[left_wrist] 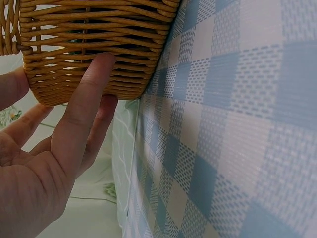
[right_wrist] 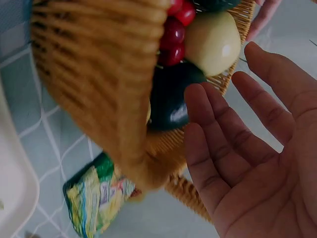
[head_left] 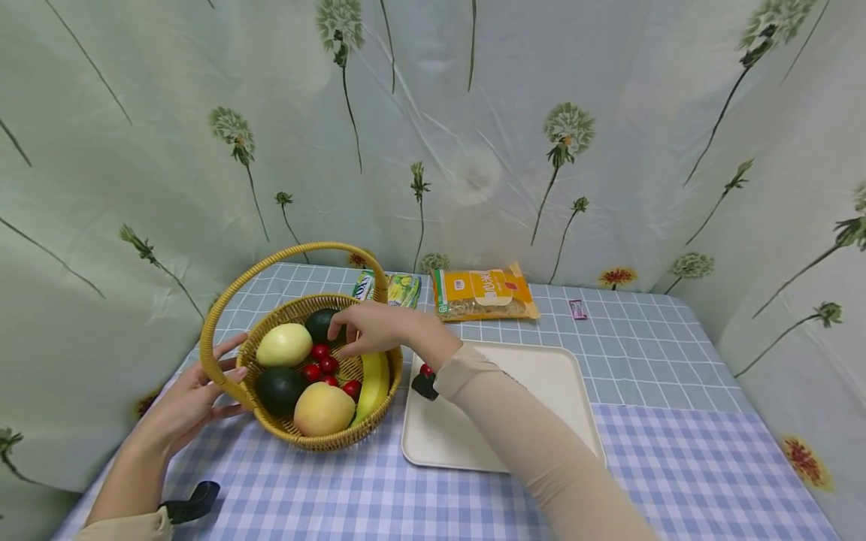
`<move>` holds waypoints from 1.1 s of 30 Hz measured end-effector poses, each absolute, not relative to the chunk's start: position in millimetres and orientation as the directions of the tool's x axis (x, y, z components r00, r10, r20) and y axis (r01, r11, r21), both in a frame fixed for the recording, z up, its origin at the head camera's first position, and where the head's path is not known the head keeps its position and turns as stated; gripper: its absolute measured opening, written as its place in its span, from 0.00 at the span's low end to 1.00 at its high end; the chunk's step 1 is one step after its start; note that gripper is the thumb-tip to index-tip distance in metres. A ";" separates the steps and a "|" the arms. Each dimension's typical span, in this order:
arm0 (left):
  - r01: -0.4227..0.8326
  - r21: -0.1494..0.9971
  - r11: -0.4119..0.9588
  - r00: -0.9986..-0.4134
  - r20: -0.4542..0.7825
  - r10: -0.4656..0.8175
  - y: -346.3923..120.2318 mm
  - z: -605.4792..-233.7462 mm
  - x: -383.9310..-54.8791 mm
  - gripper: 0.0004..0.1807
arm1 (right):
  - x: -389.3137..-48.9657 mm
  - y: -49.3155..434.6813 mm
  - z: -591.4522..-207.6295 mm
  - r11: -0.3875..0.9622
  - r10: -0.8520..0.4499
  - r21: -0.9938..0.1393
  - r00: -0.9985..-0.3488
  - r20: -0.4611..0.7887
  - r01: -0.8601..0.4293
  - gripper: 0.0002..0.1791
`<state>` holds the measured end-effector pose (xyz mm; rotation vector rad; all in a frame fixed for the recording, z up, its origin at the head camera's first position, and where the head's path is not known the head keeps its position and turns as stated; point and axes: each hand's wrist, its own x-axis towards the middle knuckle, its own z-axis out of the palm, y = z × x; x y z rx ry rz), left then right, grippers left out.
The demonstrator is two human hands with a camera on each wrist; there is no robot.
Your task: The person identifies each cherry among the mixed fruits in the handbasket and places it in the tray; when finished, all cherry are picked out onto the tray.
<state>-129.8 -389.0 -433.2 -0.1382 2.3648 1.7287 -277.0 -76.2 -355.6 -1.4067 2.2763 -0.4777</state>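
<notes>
A wicker basket point(head_left: 368, 432) with a tall arched handle point(head_left: 298, 252) holds a pale yellow-green fruit point(head_left: 284, 346), two dark green fruits point(head_left: 280, 389), a yellow-orange round fruit point(head_left: 324, 409), a banana point(head_left: 373, 383) and several small red fruits point(head_left: 328, 364). My left hand point(head_left: 192, 402) touches the basket's left side with spread fingers, seen against the weave in the left wrist view. Above the basket's far right part is my right hand point(head_left: 375, 328), fingers loosely bent. In the right wrist view its palm holds nothing, and the fingertips point(right_wrist: 195, 96) appear near a dark green fruit point(right_wrist: 173, 94).
Right of the basket lies a cream tray point(head_left: 541, 391), with a small red item point(head_left: 426, 370) on it, partly behind the right wrist's black camera. At the back are a green-yellow packet point(head_left: 404, 289), an orange bag point(head_left: 483, 293) and a small pink packet point(head_left: 577, 309). A patterned curtain stands behind.
</notes>
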 end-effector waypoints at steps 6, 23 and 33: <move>-0.197 0.935 0.295 -0.974 -0.220 0.047 -388.5 -432.6 -130.0 0.42 | -278.7 -95.7 -361.5 0.495 -0.868 -0.477 -0.432 -0.244 -0.726 0.20; -0.194 0.940 0.282 -0.976 -0.215 0.045 -391.2 -433.5 -127.3 0.42 | -286.1 -125.9 -359.7 0.671 -0.742 -0.528 -0.460 -0.488 -0.521 0.13; -0.195 0.940 0.280 -0.975 -0.218 0.052 -389.0 -432.5 -130.1 0.42 | -280.5 -133.5 -356.0 0.756 -0.654 -0.497 -0.487 -0.578 -0.426 0.12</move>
